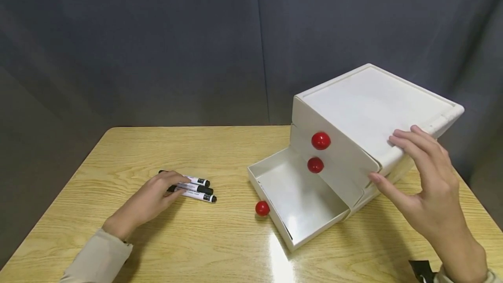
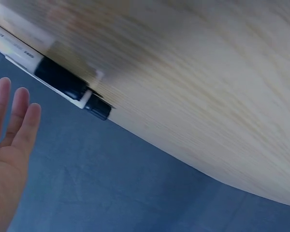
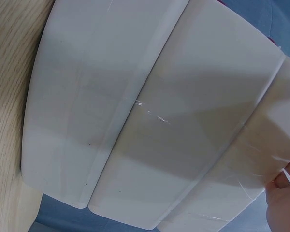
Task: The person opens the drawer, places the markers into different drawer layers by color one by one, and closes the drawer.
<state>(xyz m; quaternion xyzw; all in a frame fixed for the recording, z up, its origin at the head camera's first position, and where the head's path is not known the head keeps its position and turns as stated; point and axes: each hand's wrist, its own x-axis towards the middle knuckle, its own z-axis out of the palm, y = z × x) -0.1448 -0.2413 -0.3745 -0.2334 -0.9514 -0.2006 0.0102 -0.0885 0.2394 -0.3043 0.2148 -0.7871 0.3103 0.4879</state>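
Three whiteboard markers (image 1: 192, 188) with black caps lie side by side on the table, left of middle. My left hand (image 1: 157, 193) reaches over their left ends, its fingertips right at the barrels. In the left wrist view its fingers (image 2: 31, 121) are loosely extended beside the markers (image 2: 63, 77). A white drawer unit (image 1: 377, 108) with red ball knobs stands at the right, its bottom drawer (image 1: 298, 195) pulled out. My right hand (image 1: 432, 182) rests spread at the unit's near upper edge, fingers on the top and thumb by the front corner.
A red knob (image 1: 262, 208) sticks out from the open drawer's front. Two more knobs are on the shut drawers above. The wooden table (image 1: 220, 152) ends at a dark curtain (image 1: 177, 47) behind. A small black object (image 1: 422, 270) shows by the right sleeve.
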